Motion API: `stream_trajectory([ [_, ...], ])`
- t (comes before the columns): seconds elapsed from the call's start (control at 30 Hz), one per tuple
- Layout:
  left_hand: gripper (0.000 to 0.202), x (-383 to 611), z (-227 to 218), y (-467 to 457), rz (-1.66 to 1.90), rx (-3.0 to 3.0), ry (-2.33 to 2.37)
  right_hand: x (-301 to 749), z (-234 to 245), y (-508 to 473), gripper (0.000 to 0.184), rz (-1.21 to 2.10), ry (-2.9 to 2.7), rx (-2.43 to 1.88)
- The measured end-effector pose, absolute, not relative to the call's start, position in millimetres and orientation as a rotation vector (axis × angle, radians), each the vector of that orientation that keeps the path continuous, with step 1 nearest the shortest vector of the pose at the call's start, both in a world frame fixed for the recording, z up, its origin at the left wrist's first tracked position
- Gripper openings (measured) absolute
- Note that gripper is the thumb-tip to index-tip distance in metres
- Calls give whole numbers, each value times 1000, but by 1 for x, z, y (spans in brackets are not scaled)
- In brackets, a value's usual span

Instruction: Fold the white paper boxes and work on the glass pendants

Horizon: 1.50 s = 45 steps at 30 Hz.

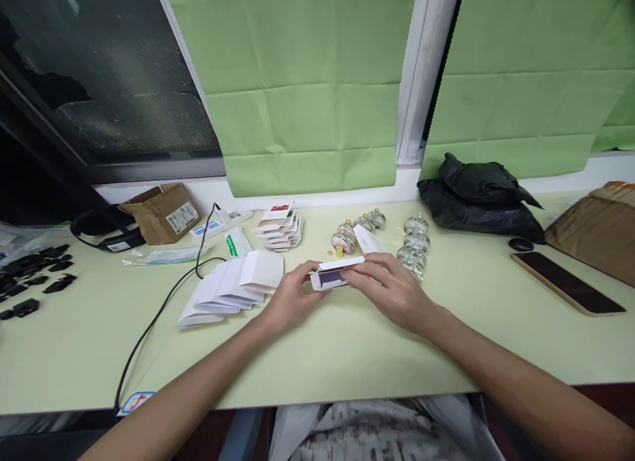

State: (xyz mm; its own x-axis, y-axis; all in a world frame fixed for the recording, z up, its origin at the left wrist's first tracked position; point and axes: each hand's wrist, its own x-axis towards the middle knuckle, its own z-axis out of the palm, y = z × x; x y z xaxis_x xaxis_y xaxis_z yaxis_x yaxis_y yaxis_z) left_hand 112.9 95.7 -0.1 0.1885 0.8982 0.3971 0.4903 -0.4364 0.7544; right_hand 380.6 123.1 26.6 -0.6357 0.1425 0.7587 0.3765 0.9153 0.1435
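A small white cardboard box point(330, 265) with a dark interior is held level above the table, its opening facing me. My left hand point(296, 295) is closed around its left end, thumb on top. My right hand point(394, 290) is closed on its right end, with fingertips at the opening. Whether anything lies inside is unclear. A white card or flap point(368, 240) stands up just behind my right hand. Beyond the box are a gold cap point(339, 251) and a row of small ornate glass bottles point(342, 240). Silvery bottles point(415, 241) form another row to the right.
Flat white boxes point(223, 290) are fanned out left of my hands, with a stack of printed boxes point(280, 227) behind. A black cable point(166, 312) crosses the left side. A phone point(568, 284), black plastic bag point(483, 200) and brown cardboard box point(598, 229) lie right.
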Motion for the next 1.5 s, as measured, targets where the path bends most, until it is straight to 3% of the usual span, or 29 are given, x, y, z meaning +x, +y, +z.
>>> stream_trajectory([
  [0.27, 43, 116, 2, 92, 884, 1938, 1447, 377, 21, 129, 42, -231, -2285, -453],
  [0.47, 50, 113, 1, 92, 943, 1934, 1396, 373, 22, 129, 50, -198, -2218, -471],
  [0.77, 61, 114, 3, 94, 949, 1866, 1259, 370, 27, 128, 49, 8, -2049, -582],
  [1.0, 78, 110, 1, 95, 1138, 1960, 1294, 366, 21, 128, 39, 248, -1952, -623],
  [1.2, 85, 108, 13, 88, 1151, 2055, 1367, 367, 26, 125, 34, 208, -1914, -625],
  [1.4, 99, 100, 9, 94, 1341, 2175, 1137, 374, 34, 127, 34, 126, -1780, -675],
  [1.5, 88, 97, 6, 97, 1551, 2205, 995, 378, 40, 132, 31, 146, -1703, -730],
])
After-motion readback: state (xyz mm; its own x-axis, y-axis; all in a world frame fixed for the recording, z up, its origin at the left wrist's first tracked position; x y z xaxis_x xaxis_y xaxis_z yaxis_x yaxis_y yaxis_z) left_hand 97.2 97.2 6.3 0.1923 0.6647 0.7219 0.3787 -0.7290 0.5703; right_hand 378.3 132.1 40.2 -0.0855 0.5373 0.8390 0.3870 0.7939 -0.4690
